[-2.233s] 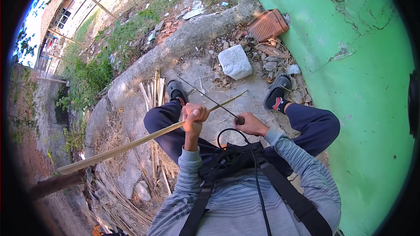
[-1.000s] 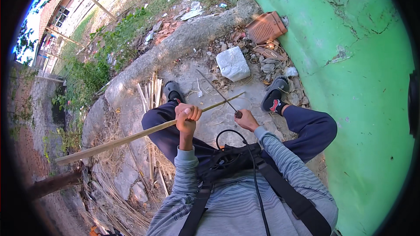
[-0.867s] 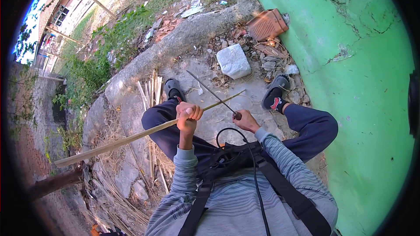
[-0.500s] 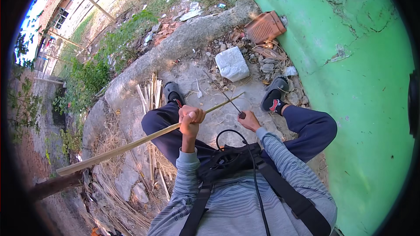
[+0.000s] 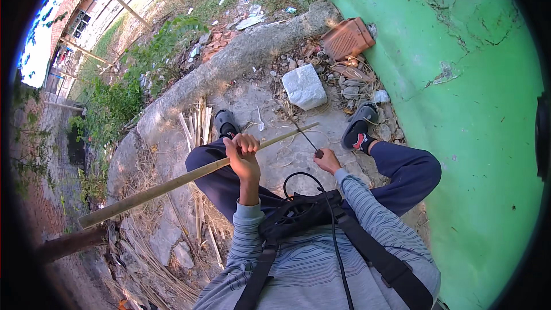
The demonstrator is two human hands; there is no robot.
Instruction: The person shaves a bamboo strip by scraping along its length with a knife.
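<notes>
My left hand (image 5: 242, 156) is closed around a long bamboo strip (image 5: 152, 196), its thumb raised along the upper side. The strip slants from the lower left, passes over my left knee and narrows to a tip in front of me. Gripped by its dark handle in my right hand (image 5: 328, 161) is a thin-bladed knife (image 5: 308, 140). Its blade points up and to the left and crosses the strip close to the tip. Whether the edge bites into the bamboo I cannot tell.
A pale stone block (image 5: 305, 86) lies beyond my feet, with an orange hollow brick (image 5: 348, 39) behind it. Split bamboo pieces (image 5: 201, 123) lie beside my left foot. The green wall (image 5: 459, 138) rises on the right. A raised concrete kerb (image 5: 229, 57) curves across ahead.
My left hand has turned on the bamboo strip, and a darker face of the strip now shows. The strip's near end has shifted slightly right. The knife has moved a little.
</notes>
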